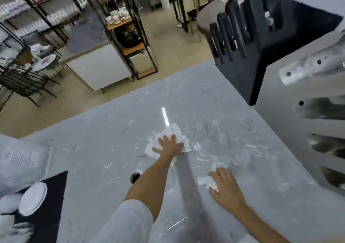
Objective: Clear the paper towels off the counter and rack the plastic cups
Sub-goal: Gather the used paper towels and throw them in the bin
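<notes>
My left hand (169,144) lies flat, fingers spread, on top of a white crumpled paper towel (168,130) in the middle of the grey marble counter (104,130). Nearer to me and to the right, my right hand (224,184) curls around a smaller wadded paper towel (207,181), with more of it showing above the fingers. Faint clear outlines that look like plastic cups (198,132) lie on the counter just right of the left hand; they are hard to make out. A dark rack with upright pegs (231,28) stands at the counter's far right corner.
A grey slotted metal panel (317,112) rises along the right edge. A round hole (135,177) is set in the counter beside my left forearm. White plates (32,199) rest on a dark surface at the lower left. Shelving with crockery stands across the floor.
</notes>
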Demonstrator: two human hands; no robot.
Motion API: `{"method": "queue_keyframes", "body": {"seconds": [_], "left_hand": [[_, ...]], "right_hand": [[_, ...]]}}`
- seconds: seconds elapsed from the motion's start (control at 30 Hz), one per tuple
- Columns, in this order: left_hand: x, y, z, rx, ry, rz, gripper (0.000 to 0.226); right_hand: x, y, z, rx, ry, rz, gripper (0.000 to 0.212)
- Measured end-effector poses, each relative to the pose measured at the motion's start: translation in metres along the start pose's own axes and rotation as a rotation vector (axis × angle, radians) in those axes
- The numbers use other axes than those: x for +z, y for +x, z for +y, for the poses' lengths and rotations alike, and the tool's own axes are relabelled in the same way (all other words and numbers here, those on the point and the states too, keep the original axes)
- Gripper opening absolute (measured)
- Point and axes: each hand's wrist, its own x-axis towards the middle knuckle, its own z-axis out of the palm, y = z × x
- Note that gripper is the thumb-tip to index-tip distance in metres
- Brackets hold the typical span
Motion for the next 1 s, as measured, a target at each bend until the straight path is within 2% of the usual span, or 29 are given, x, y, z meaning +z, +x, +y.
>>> {"method": "queue_keyframes", "body": {"seconds": [0.1,0.2,0.27,0.43,0.53,0.63,0.7,0.77,0.87,0.9,0.97,1.0], "left_hand": [[0.021,0.008,0.0,0.013,-0.049,0.084,0.058],[0.027,0.013,-0.008,0.099,0.015,0.199,0.049],[0.024,0.016,-0.013,0.144,-0.045,0.248,0.042],[-0.021,0.006,-0.025,0.085,-0.727,0.388,0.033],[-0.059,-0.01,-0.047,0.072,-1.126,0.418,0.023],[-0.078,-0.044,-0.074,0.078,-1.465,0.31,0.028],[-0.073,-0.07,-0.082,0.093,-1.596,0.221,0.021],[-0.06,-0.098,-0.074,0.07,-1.699,0.1,0.013],[-0.031,-0.139,-0.039,0.058,-1.732,-0.08,0.035],[-0.02,-0.154,-0.025,0.096,-1.742,-0.142,0.031],[0.001,-0.183,0.004,0.255,-1.835,-0.349,0.023],[0.009,-0.196,0.016,0.35,-1.846,-0.422,0.033]], "right_hand": [[-0.004,0.001,-0.006,-0.007,-0.026,-0.004,0.058],[-0.011,0.004,-0.012,-0.011,-0.062,-0.018,0.046],[-0.015,0.004,-0.016,-0.004,-0.069,-0.041,0.038],[-0.031,0.005,-0.029,0.015,-0.076,-0.085,0.029],[-0.042,0.003,-0.037,0.034,0.047,-0.064,0.027],[-0.059,0.006,-0.054,0.199,0.364,-0.048,0.023],[-0.072,0.013,-0.073,0.387,0.635,0.033,0.025],[-0.085,0.021,-0.102,0.5,0.92,0.151,0.032],[-0.098,0.027,-0.148,0.512,1.191,0.311,0.036],[-0.1,0.026,-0.161,0.503,1.226,0.365,0.033],[-0.108,0.021,-0.173,0.51,1.29,0.503,0.032],[-0.114,0.016,-0.172,0.518,1.322,0.578,0.033]]}}
